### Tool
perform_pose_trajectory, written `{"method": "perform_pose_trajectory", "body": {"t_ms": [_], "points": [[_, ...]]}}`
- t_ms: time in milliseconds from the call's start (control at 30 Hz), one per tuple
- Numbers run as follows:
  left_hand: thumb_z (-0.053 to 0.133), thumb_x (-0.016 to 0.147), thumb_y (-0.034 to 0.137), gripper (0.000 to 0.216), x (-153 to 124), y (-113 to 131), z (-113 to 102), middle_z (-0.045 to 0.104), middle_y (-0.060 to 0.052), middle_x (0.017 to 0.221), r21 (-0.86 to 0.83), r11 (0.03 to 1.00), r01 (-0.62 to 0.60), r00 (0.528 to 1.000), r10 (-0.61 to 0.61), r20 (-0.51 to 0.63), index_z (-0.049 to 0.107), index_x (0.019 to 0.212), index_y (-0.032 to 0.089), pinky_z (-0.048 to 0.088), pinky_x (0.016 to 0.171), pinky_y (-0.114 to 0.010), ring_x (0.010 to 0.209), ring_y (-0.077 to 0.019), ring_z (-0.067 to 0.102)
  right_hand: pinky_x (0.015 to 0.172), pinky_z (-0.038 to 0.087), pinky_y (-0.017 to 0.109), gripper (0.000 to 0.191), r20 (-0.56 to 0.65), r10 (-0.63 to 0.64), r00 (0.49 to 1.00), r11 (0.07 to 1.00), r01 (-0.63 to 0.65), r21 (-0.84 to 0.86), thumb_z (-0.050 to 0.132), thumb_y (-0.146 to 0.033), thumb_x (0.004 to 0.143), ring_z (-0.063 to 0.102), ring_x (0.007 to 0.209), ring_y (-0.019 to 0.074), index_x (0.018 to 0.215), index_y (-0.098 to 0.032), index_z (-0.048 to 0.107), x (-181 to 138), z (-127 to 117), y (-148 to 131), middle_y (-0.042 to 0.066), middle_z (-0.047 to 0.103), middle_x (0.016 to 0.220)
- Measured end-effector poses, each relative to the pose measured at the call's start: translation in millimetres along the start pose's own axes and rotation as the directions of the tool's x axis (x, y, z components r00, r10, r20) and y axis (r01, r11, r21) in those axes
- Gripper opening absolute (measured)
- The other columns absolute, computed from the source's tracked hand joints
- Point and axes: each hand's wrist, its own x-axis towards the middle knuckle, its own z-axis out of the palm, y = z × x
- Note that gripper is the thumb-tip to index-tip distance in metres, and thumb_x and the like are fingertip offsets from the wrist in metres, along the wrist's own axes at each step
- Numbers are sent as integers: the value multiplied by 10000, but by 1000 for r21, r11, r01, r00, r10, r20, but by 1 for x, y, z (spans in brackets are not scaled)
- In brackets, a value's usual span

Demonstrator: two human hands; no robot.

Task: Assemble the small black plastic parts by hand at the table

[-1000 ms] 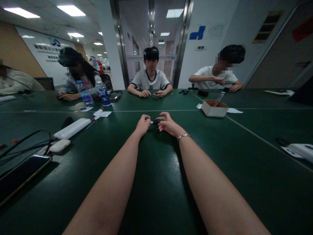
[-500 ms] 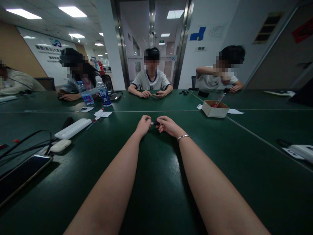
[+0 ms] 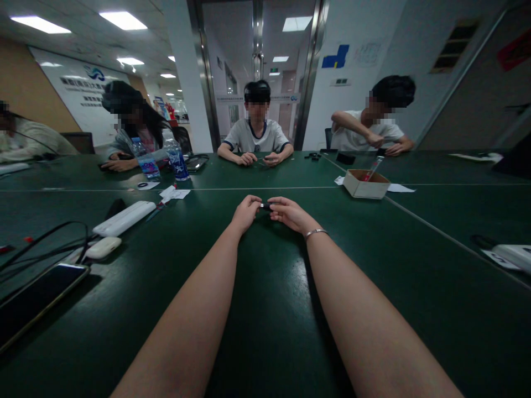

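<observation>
Between my two hands, just above the green table, is a small black stick-like piece with a silver part [image 3: 265,207]; its exact kind cannot be made out. My left hand [image 3: 247,213] pinches the silver end with thumb and fingertips. At the black end, my right hand [image 3: 291,213] grips with its thumb and bent fingers, which partly cover the piece. A silver bracelet [image 3: 316,232] circles my right wrist.
On the left lie a phone [image 3: 41,301], a white case [image 3: 103,247], a white power bank [image 3: 125,218] and cables. Two bottles [image 3: 177,160] stand farther back. An open box [image 3: 365,187] sits to the right. Several people sit around the table [image 3: 265,287].
Both hands have shifted slightly right with the piece. Less of its silver part shows, and my right fingers are straighter. Across the table, the person at right has lowered a hand.
</observation>
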Motion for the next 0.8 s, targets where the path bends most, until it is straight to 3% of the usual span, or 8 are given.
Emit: {"method": "perform_pose_trajectory", "body": {"t_ms": [100, 233, 367, 533, 667, 800], "points": [[526, 791, 191, 158, 0, 0, 0, 517, 35, 593, 9, 1000, -21, 1000, 21, 4, 606, 926, 168, 333, 498, -212, 489, -98, 442, 574, 555, 201, 236, 20, -5, 1000, 1000, 5, -4, 650, 36, 763, 614, 588, 116, 921, -138, 631, 1, -1, 1, 23, 631, 744], [492, 860, 335, 213, 2, -3, -1, 483, 34, 532, 29, 999, -21, 1000, 20, 11, 624, 900, 172, 324, 496, -222, 482, -110, 448, 587, 557, 209, 242, 24, -8, 1000, 1000, 8, -10, 656, 36, 750, 616, 592, 118, 917, -139, 638, 0, 0, 1, 23, 629, 745], [521, 810, 238, 203, 4, -6, -1, 561, 19, 664, 27, 999, -26, 1000, 25, 18, 632, 970, 179, 342, 497, -218, 506, -97, 457, 589, 557, 209, 250, 18, -21, 1000, 1000, 21, -11, 658, 38, 744, 618, 597, 113, 910, -149, 643, 0, 0, 0, 15, 629, 783], [471, 854, 297, 239, 4, -6, -1, 540, 14, 613, 19, 1000, -22, 999, 21, 38, 641, 958, 165, 334, 487, -221, 499, -106, 459, 603, 553, 217, 247, 19, -19, 1000, 1000, 19, -23, 664, 30, 751, 613, 605, 117, 918, -151, 640, 0, -1, 1, 24, 631, 777], [484, 802, 202, 244, 3, -6, -1, 574, 9, 685, 17, 999, -35, 999, 34, 29, 640, 987, 171, 361, 514, -216, 522, -97, 473, 613, 553, 227, 238, 0, -10, 1000, 1000, 10, -22, 638, 36, 768, 608, 602, 119, 920, -148, 640, 0, -1, 2, 31, 633, 768], [475, 832, 249, 234, 2, -7, -2, 552, 14, 617, 26, 999, -43, 997, 41, 66, 642, 976, 169, 358, 513, -216, 526, -107, 481, 606, 550, 221, 232, -8, -11, 1000, 1000, 11, -28, 629, 39, 772, 611, 604, 119, 913, -145, 641, -1, 1, 1, 36, 636, 780]]}}
